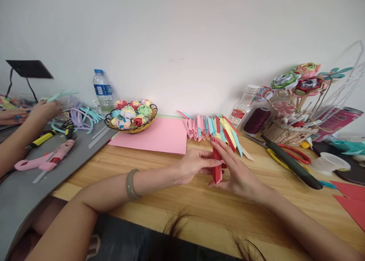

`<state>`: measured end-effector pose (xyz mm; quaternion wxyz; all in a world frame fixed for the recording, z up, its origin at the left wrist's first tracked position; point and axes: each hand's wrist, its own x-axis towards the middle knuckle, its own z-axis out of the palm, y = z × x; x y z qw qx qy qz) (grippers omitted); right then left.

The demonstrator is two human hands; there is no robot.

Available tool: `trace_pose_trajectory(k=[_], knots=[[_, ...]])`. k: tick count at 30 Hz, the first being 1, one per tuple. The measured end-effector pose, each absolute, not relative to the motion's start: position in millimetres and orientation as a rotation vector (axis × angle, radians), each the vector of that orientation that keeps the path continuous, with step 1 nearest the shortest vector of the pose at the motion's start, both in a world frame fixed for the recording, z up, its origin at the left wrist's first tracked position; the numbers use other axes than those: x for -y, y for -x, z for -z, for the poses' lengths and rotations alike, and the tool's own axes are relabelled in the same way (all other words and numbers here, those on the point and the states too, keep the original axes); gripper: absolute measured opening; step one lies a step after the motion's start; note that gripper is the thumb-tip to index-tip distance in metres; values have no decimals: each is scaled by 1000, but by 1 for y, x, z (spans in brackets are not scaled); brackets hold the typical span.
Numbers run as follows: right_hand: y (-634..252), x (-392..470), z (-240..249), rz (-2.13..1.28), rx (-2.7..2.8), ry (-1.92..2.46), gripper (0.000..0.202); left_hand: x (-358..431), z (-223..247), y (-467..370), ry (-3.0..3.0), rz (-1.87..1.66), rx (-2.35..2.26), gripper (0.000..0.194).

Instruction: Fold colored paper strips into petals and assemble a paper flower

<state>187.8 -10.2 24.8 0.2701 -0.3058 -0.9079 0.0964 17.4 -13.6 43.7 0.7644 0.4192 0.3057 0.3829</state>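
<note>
A folded strip of red paper (217, 170) is held upright between my two hands, just above the wooden table. My left hand (194, 165), with a ring on one finger and a bangle on the wrist, pinches it from the left side. My right hand (235, 170) grips the same strip from the right, fingers at its top and thumb near its lower end. Behind my hands lies a row of folded paper pieces (201, 127) in pink, blue, red and yellow. Pink paper sheets (154, 137) lie to the left of that row.
A basket of paper flowers (131, 116) and a water bottle (103, 90) stand back left. Another person's hands (42, 114) work at the grey table, near a pink glue gun (54, 156). Scissors (293, 154), thread (258, 120) and red paper (352, 200) lie right.
</note>
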Motion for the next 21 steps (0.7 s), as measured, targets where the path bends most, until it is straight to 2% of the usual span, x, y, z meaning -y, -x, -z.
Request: trace_pose_trajectory(k=[6,10,21], knots=[[-187,11,-27,-280,2476,802,108,14,-40,-19,-917,-879,-728,33],[-184,11,-27,-270,2424,831,109,15,-37,-19,-928,-907,-764,38],[-183,11,-20,-322,2357,832,113,20,-36,-17,-951,-892,-775,33]])
